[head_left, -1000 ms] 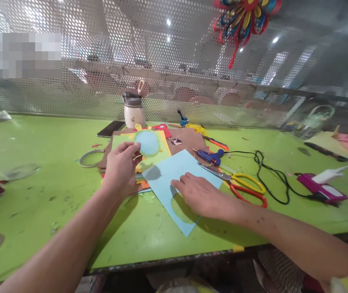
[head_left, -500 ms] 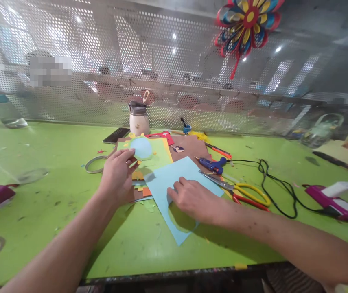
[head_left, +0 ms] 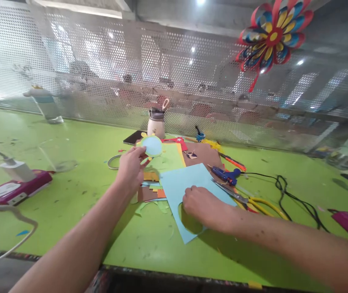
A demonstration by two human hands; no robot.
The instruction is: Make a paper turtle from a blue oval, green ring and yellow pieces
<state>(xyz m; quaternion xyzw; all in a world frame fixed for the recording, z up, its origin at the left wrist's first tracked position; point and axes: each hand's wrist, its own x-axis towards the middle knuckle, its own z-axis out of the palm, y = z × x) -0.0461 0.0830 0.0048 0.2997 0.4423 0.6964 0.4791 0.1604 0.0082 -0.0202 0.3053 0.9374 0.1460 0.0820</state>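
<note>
My left hand [head_left: 132,167] pinches the edge of a round paper cutout [head_left: 152,146], a light blue disc on a green one with small yellow pieces around its rim. My right hand [head_left: 204,208] rests on a light blue sheet of paper [head_left: 180,183] with its fingers curled at the edge of a round hole cut in it. Right of the sheet lie yellow-and-red-handled scissors [head_left: 247,199], partly hidden by the sheet, and a blue glue gun [head_left: 226,175]. Green and yellow paper [head_left: 170,156] lies under the cutout.
A pale bottle [head_left: 156,125] and a dark phone [head_left: 134,137] stand and lie behind the paper pile. A tape ring [head_left: 112,162] sits left. Purple power strips [head_left: 18,189] flank the green table [head_left: 79,211]. Black cord [head_left: 283,187] loops right. Perforated mesh [head_left: 176,81] rises behind.
My view has turned to the left, so the table items appear farther right. The left hand still pinches the cutout, which has shifted slightly left against the bottle; the right hand stays at the hole's edge.
</note>
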